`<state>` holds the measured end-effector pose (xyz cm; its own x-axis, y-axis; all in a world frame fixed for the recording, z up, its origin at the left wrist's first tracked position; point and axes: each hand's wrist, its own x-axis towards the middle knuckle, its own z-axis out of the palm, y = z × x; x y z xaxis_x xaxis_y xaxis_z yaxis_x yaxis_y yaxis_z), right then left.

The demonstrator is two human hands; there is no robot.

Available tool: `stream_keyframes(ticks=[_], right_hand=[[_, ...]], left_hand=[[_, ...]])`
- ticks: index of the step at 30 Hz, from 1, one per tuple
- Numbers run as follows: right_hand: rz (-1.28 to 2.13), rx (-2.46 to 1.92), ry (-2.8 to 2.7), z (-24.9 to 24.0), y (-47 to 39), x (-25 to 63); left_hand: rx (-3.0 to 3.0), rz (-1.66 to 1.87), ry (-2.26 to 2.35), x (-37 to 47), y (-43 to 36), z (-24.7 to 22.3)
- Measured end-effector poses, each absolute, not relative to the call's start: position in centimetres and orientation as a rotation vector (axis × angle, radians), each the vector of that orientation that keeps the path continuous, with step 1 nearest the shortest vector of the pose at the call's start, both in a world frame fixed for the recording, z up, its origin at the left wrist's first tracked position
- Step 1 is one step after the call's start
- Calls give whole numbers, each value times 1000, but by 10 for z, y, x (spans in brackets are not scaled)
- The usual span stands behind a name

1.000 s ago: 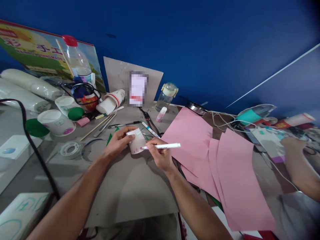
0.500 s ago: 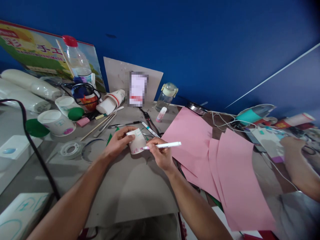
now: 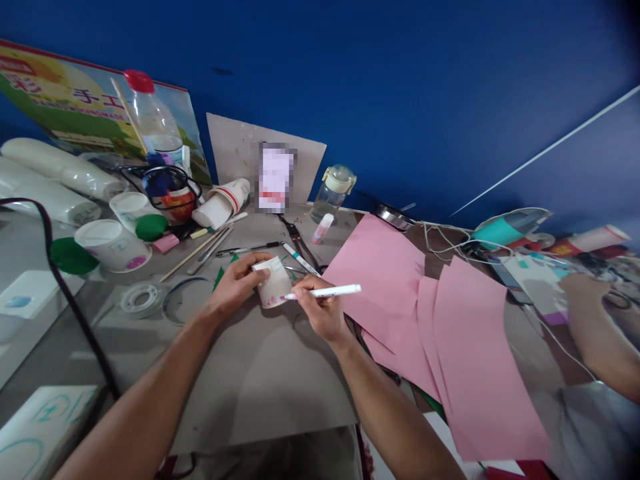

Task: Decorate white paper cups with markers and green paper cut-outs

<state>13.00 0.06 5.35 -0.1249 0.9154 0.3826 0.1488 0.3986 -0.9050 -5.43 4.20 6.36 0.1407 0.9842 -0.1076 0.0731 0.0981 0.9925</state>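
Note:
A white paper cup (image 3: 274, 283) is gripped by my left hand (image 3: 242, 283), its wall facing me. Teal lines and a row of pink marks show on the cup. My right hand (image 3: 320, 308) is closed around a white marker (image 3: 336, 291) with a pink tip, which points left at the pink marks near the cup's lower edge. Just behind the cup lie a teal-banded marker (image 3: 299, 257) and a pair of pliers or cutters (image 3: 295, 233), partly hidden by my hands.
Pink paper sheets (image 3: 470, 347) lie to the right, beside a co-worker's arm (image 3: 595, 327). On the left are a tape roll (image 3: 140, 300), a decorated paper cup (image 3: 113, 245) and a red-capped bottle (image 3: 156, 120). A glue stick (image 3: 323, 229) and glass jar (image 3: 333, 193) stand behind.
The marker's tip has shifted very slightly left along the cup's lower edge. My left hand and the cup stay in place.

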Motion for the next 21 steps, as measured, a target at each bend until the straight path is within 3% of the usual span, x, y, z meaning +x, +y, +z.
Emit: stream_keyframes(ticks=[21], right_hand=[[861,-964,-1599,55,-1,130]], left_hand=[[1271,985,1210,-55,42,65]])
